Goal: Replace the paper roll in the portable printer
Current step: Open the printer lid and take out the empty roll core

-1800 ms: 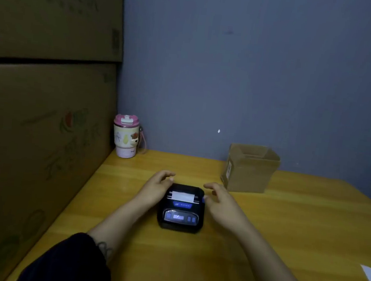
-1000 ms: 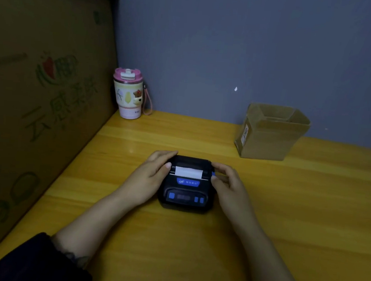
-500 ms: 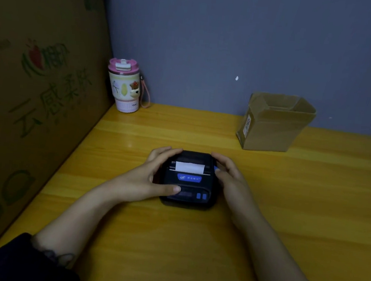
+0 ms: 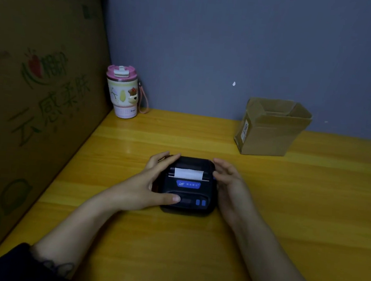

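A small black portable printer (image 4: 188, 194) with a blue label and blue buttons lies flat on the yellow wooden table (image 4: 287, 206). A short strip of white paper (image 4: 188, 173) sticks out of its slot. My left hand (image 4: 150, 188) wraps the printer's left side, thumb lying across the front panel. My right hand (image 4: 230, 185) rests against the right side, fingers spread and reaching toward the back corner. The lid is down. No spare roll is visible.
An open brown cardboard box (image 4: 269, 130) stands at the back right by the grey wall. A pink-lidded tumbler (image 4: 123, 93) sits in the back left corner. Large printed cartons (image 4: 29, 102) wall off the left edge of the table.
My hands came in from hovering to close around the printer's sides. My left thumb slid across the front panel. The view tilted down and closer.
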